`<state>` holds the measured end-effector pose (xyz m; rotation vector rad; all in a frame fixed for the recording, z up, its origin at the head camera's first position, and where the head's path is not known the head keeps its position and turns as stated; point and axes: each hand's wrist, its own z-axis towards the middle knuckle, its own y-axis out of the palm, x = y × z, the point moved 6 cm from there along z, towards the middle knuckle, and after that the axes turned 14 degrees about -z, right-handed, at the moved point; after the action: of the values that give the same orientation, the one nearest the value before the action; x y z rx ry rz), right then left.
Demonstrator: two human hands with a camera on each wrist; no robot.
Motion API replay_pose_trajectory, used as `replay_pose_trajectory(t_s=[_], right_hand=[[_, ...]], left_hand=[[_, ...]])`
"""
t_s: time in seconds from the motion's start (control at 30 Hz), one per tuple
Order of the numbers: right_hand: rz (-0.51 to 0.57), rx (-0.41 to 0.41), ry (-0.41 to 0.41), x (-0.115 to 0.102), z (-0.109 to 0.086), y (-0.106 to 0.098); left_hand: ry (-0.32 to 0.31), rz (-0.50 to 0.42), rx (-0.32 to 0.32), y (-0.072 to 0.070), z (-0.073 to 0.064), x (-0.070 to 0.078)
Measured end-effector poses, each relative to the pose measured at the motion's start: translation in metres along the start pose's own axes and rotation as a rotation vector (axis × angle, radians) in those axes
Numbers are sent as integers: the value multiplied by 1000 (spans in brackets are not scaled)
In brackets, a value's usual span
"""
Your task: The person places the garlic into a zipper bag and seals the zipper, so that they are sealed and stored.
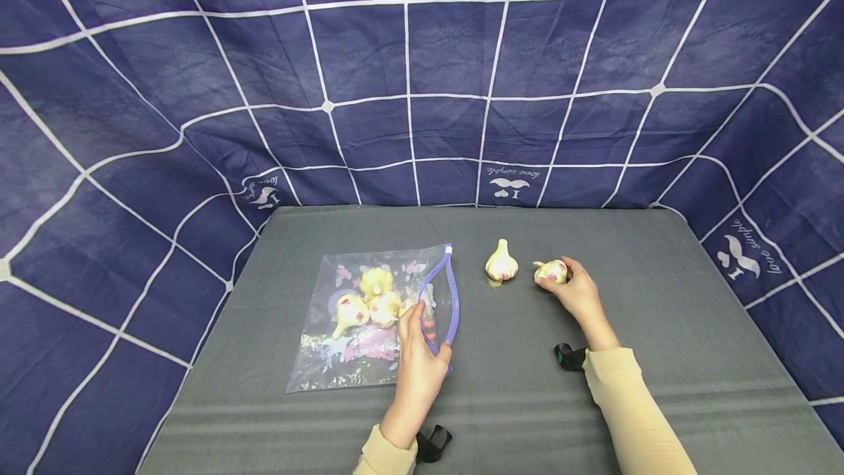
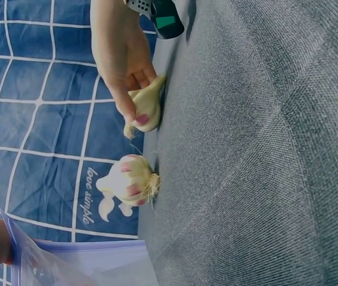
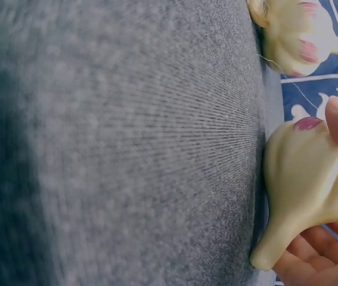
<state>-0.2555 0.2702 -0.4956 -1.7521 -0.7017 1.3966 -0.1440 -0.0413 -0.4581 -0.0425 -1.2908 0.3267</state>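
Observation:
My left hand [image 1: 420, 369] holds the purple-edged mouth of a clear zip bag [image 1: 310, 365], which lies flat with printed pink and white patches. Several garlic bulbs [image 1: 377, 281] are inside it, one partly hidden by my fingers. On the right, my right hand [image 1: 576, 292] grips a garlic bulb [image 3: 303, 173] between thumb and fingers, low over the grey cloth. Its stem points towards the wrist camera's lower left in the right wrist view. Another garlic bulb [image 1: 502, 264] stands upright, roots down, between the bag and my right hand.
The grey cloth-covered table [image 1: 514, 402] reaches back to a blue curtain [image 1: 448, 57] with white grid lines, which also hangs along both sides. Black wrist-camera mounts [image 1: 568, 358] sit at both wrists, close above the table.

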Motion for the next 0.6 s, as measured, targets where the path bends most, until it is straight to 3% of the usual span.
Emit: replay_pose_trajectory(t_s=[0.6], right_hand=[[91, 104, 15, -4, -10, -3]], left_hand=[[18, 8, 4, 0, 0, 0]])
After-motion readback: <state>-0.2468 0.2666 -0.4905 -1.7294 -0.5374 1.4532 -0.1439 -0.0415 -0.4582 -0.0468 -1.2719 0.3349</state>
